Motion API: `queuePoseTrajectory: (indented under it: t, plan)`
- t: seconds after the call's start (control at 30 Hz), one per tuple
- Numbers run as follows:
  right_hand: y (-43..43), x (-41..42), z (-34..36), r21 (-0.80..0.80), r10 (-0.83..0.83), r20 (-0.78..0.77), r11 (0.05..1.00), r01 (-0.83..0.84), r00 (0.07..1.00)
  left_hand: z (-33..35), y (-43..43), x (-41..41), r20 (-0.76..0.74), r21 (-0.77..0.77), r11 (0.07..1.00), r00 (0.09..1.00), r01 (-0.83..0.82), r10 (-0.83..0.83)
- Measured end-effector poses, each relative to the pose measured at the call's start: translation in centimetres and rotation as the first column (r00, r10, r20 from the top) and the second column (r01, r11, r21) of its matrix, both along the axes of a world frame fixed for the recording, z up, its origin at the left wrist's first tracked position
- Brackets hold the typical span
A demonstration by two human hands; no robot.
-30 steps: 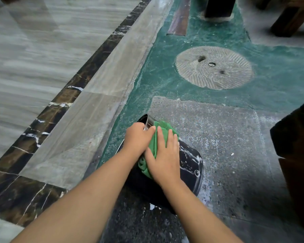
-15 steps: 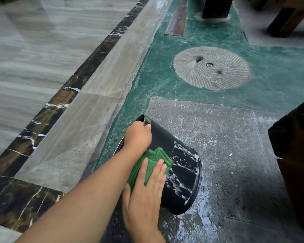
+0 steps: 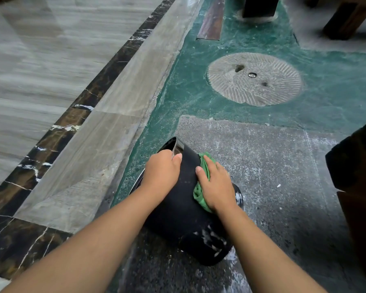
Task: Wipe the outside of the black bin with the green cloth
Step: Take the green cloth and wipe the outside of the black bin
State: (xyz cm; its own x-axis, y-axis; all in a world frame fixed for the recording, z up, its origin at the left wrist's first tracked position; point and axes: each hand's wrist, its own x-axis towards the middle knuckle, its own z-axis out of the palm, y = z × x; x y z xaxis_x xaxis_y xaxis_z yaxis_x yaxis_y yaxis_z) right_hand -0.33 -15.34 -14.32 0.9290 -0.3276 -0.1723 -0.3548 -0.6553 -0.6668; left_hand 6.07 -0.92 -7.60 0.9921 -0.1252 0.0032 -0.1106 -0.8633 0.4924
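Cloth carried back up the bin's far right flank

The black bin is lying tilted on the wet grey floor, steadied at its far rim by the closed left hand. The green cloth, lower and nearer half a second ago, is now pressed flat under the right hand; suds remain near the base, so wiping is judged unfinished.

Left hand curled in grip, right hand flat, palm down
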Motion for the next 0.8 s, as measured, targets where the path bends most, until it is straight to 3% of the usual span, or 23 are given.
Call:
queuePoseTrajectory:
  t: [0.23,0.43,0.6,0.8]
  plan:
    - [-5.7,0.0,-3.7,0.124,0.014,-0.159,0.992,0.006,0.987,0.3,1.4,-1.3,0.041,-0.019,1.0,0.999,-0.004,0.005]
    - [-8.3,-2.5,-5.7,0.238,-0.079,-0.135,0.965,0.109,0.988,0.6,-0.7,-2.7,0.043,-0.048,0.996,0.996,0.078,-0.076]
    - [-6.1,-5.1,-5.5,0.046,-0.064,0.009,0.997,0.063,0.998,0.4,0.5,-2.1,0.034,-0.042,0.999,0.999,0.026,-0.024]
    - [-0.7,-8.9,-4.8,-0.078,-0.144,0.13,0.985,0.155,0.981,0.5,1.5,-1.0,-0.028,-0.009,0.999,0.998,-0.05,0.05]
